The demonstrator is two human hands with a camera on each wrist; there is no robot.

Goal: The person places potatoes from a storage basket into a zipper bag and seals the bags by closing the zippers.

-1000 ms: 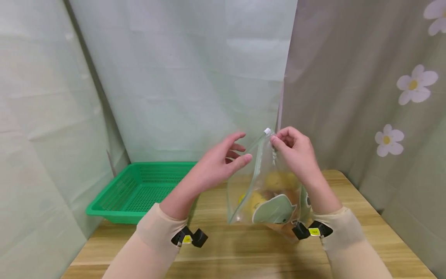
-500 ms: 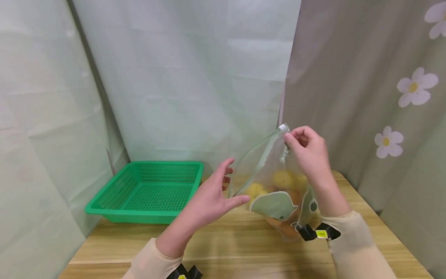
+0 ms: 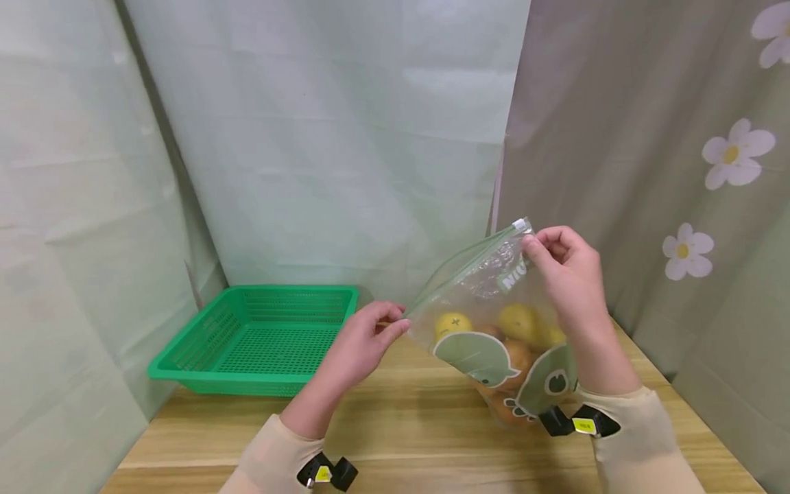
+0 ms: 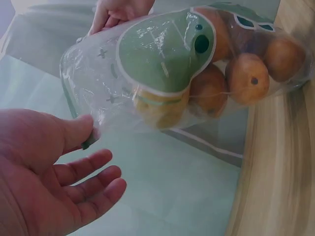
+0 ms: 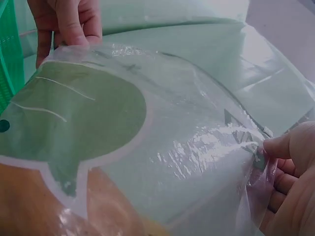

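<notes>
left hand [image 3: 364, 339] dropped lower since earlier, now pinching bag [image 3: 494, 329] corner; right hand [image 3: 564, 271] pinching top corner, bag stretched above worktop [image 3: 401, 425].

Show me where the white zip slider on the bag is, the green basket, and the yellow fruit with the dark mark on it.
zip slider [image 3: 522, 224]: head view, on the white tab at the bag's upper corner.
green basket [image 3: 185, 357]: head view, on its left rim.
yellow fruit [image 3: 452, 322]: head view, on its skin seen through the clear plastic.
</notes>
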